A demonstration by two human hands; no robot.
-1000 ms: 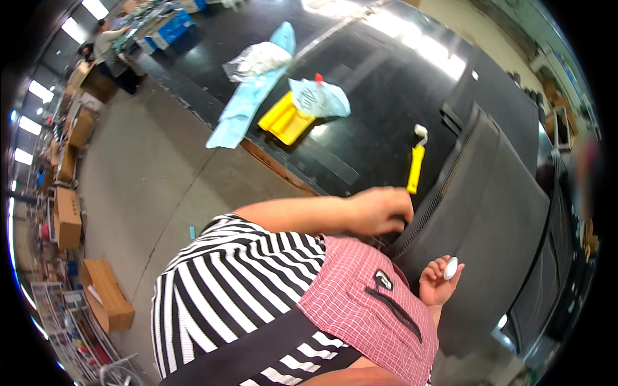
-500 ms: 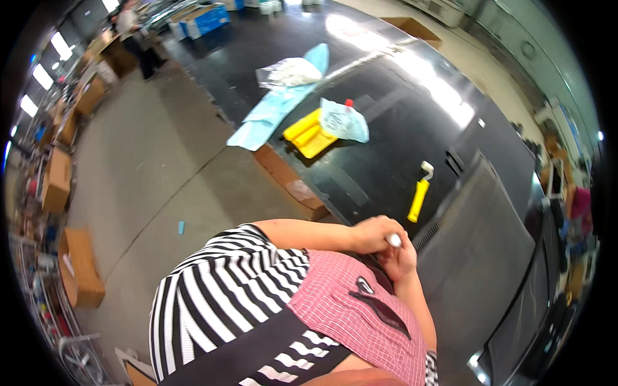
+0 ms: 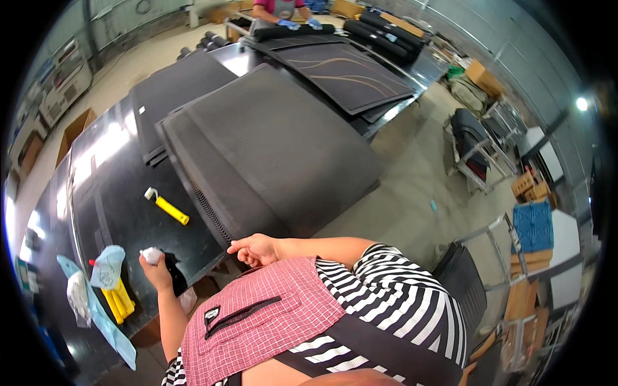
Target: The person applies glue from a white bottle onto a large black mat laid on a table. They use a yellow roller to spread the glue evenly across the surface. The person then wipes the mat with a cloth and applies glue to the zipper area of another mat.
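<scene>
In my left hand [image 3: 158, 273], beside the near table edge, is a small white thing [image 3: 152, 256] too blurred to name; the fingers are closed round it. My right hand [image 3: 255, 249] is at the near corner of a large dark grey mat [image 3: 277, 148], its fingers curled and thumb and forefinger pressed together. Whether it grips anything, I cannot make out. A toothed strip [image 3: 203, 202] runs along the mat's left edge. On the black table [image 3: 122, 212], a small roller [image 3: 168, 207] with a yellow handle and white head lies left of the mat.
Yellow pieces [image 3: 118, 301], a pale blue sheet [image 3: 106, 267] and a clear bag [image 3: 78, 299] lie at left. Another dark mat [image 3: 187, 90] and mats with golden lines [image 3: 354, 71] lie beyond. Across the table, a co-worker's blue-gloved hands [image 3: 299, 24] rest on a black roll.
My view has swung right towards the mats. My hands, together before, have parted: the left has moved away with the white thing, and the right is now at the mat's corner.
</scene>
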